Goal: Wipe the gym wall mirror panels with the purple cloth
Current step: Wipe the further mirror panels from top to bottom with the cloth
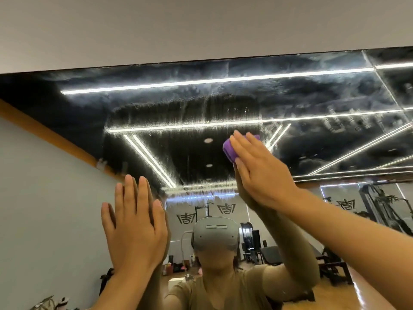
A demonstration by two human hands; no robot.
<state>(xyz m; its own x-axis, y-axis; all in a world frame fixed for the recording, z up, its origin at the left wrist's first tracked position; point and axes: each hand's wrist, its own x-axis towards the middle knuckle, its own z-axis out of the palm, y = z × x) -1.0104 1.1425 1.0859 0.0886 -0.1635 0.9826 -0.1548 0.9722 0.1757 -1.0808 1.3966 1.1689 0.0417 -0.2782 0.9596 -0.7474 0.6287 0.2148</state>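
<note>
The wall mirror panel point(178, 113) fills the view ahead, with hazy smears and streaks across its upper part. My right hand point(261, 171) is raised high with straight fingers and presses the folded purple cloth point(230, 148) flat against the glass. The cloth shows only at the hand's upper left edge. My left hand point(134, 224) lies flat on the mirror lower down and to the left, fingers straight and holding nothing. Both hands meet their own reflections in the glass.
A plain wall band point(201, 25) runs above the mirror's top edge. A seam to the neighbouring mirror panel point(380, 81) lies at the upper right. The glass reflects a person in a headset, ceiling light strips and gym machines point(380, 209).
</note>
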